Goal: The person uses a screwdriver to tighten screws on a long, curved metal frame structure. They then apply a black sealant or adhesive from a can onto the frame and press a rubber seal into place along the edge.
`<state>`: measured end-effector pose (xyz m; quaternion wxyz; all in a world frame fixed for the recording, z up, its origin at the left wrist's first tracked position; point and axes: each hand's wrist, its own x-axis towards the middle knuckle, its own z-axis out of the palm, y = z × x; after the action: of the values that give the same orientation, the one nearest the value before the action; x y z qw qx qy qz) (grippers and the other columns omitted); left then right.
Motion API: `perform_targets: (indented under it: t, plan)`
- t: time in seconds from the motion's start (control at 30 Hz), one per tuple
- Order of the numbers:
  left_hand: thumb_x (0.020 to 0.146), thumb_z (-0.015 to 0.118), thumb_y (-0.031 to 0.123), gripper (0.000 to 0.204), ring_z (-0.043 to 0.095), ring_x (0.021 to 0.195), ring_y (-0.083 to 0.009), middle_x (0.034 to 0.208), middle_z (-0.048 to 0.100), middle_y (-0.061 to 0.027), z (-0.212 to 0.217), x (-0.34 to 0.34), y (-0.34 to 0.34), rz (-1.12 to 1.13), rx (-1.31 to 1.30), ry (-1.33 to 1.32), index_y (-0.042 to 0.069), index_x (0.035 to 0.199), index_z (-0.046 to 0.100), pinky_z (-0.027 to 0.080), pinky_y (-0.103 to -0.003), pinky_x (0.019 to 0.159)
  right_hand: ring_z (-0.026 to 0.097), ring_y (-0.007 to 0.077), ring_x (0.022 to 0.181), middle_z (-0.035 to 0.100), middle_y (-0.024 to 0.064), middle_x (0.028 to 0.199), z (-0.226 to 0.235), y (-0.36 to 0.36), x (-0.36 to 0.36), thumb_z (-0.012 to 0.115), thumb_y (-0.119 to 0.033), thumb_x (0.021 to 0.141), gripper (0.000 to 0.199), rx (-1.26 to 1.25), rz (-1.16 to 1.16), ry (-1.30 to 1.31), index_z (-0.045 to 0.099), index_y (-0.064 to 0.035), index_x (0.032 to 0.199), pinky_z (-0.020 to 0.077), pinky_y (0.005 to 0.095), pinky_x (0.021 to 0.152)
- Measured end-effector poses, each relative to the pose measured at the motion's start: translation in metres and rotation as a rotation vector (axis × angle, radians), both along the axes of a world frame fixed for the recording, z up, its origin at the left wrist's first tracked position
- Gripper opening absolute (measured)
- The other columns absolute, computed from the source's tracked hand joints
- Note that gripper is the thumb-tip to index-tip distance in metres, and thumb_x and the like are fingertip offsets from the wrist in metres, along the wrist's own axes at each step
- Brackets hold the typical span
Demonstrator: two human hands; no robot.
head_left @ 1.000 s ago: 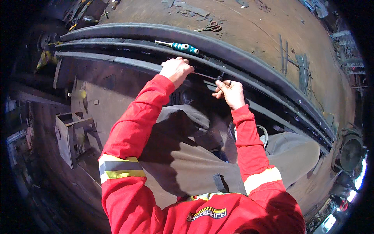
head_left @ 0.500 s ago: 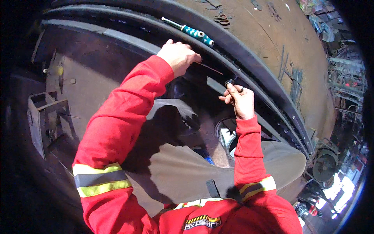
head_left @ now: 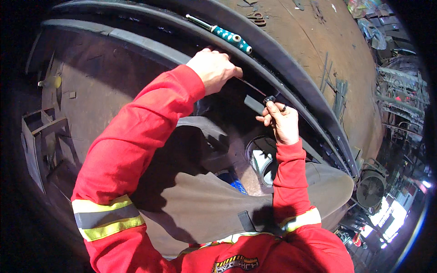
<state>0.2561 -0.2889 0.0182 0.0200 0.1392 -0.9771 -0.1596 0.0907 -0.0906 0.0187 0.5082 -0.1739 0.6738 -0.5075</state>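
Observation:
My left hand [head_left: 213,70] is closed around a thin metal rod [head_left: 252,86] that sticks out to the right from its fingers; the rod's other end is hidden in the hand. A small dark piece [head_left: 269,98], too small to name, is pinched in the fingertips of my right hand [head_left: 283,123]. The rod's tip meets this piece or lies right beside it. Both hands are over the dark gap along the curved steel beam [head_left: 291,86]. Beyond my left hand, a tool with a teal patterned handle [head_left: 231,38] and a silver shaft lies on the beam.
Dark looped handles [head_left: 257,18] and a bundle of thin metal strips [head_left: 340,98] lie on the rusty surface beyond the beam. A box-like metal frame [head_left: 38,136] stands at left. A round fan [head_left: 371,189] is at right. My apron [head_left: 209,204] covers my lap.
The rod's tip has moved right and closed the gap to the small dark piece. My right hand keeps its pinch. The view has shifted slightly.

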Motion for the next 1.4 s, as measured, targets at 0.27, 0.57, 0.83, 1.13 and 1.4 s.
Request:
perform_targets:
  t: [0.27, 0.57, 0.83, 1.13, 1.4]
  plan:
    - [0.074, 0.059, 0.013, 0.036, 0.062, 0.087, -0.0288, 0.088, 0.062, -0.0123, 0.009, 0.002, -0.001, -0.010, 0.014, -0.075, 0.024, 0.108, 0.063, 0.049, -0.039, 0.076, 0.052, 0.0087, 0.047, 0.055, 0.0040, 0.057, 0.003, -0.002, 0.002, 0.060, -0.018, 0.088, 0.025, 0.012, 0.033, 0.013, 0.059, 0.0025, 0.074, 0.0566, 0.0344, 0.065]
    - [0.074, 0.057, 0.022, 0.032, 0.061, 0.068, -0.0333, 0.070, 0.058, -0.0188, 0.009, -0.001, -0.001, -0.037, 0.100, -0.053, 0.015, 0.104, 0.064, 0.048, -0.045, 0.064, 0.056, 0.0123, 0.047, 0.056, 0.0081, 0.056, 0.002, -0.002, 0.001, 0.061, -0.021, 0.086, 0.030, -0.014, 0.018, 0.006, 0.059, 0.0050, 0.072, 0.0565, 0.0326, 0.062]
    - [0.075, 0.057, 0.020, 0.028, 0.057, 0.073, -0.0331, 0.074, 0.055, -0.0166, 0.000, 0.004, 0.004, -0.061, 0.008, 0.100, 0.017, 0.103, 0.062, 0.047, -0.044, 0.067, 0.052, 0.0097, 0.045, 0.055, 0.0056, 0.055, 0.005, -0.003, 0.003, 0.061, -0.022, 0.087, 0.029, -0.007, 0.039, 0.011, 0.059, 0.0034, 0.072, 0.0567, 0.0328, 0.064]
    - [0.076, 0.056, 0.007, 0.031, 0.061, 0.081, -0.0321, 0.083, 0.059, -0.0123, 0.002, -0.012, 0.005, -0.153, 0.137, 0.125, 0.014, 0.105, 0.064, 0.051, -0.042, 0.068, 0.056, 0.0124, 0.047, 0.057, 0.0090, 0.060, 0.004, -0.003, 0.004, 0.061, -0.017, 0.087, 0.027, -0.062, 0.024, 0.002, 0.057, 0.0069, 0.074, 0.0565, 0.0322, 0.060]
    - [0.073, 0.063, 0.012, 0.020, 0.061, 0.077, -0.0308, 0.081, 0.062, -0.0119, 0.011, -0.019, 0.011, -0.120, 0.101, 0.104, 0.010, 0.093, 0.066, 0.050, -0.041, 0.067, 0.056, 0.0117, 0.047, 0.057, 0.0080, 0.057, 0.002, 0.000, 0.011, 0.058, -0.017, 0.088, 0.028, -0.084, -0.031, 0.026, 0.058, 0.0037, 0.069, 0.0551, 0.0318, 0.058]
